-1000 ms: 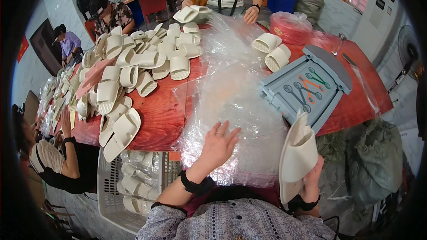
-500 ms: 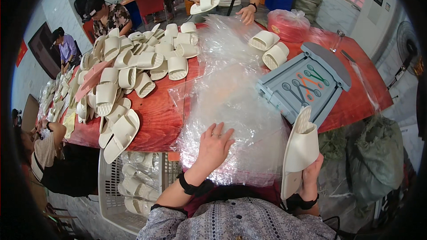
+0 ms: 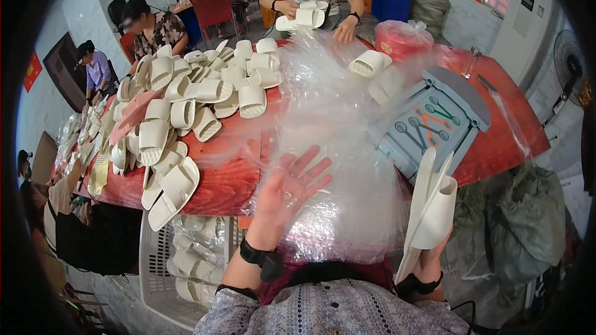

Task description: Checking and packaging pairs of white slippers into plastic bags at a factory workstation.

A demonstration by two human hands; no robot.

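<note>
My left hand lies spread on one bag pile; my right hand grips two slippers.

Left hand now lifts off the pile of clear plastic bags, fingers spread, one thin bag rising with it. Right hand holds the pair of white slippers slightly higher, tilted more upright than before.

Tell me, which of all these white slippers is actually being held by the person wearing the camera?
The pair of slippers held upright in the right hand; the others lie on the table.
</note>
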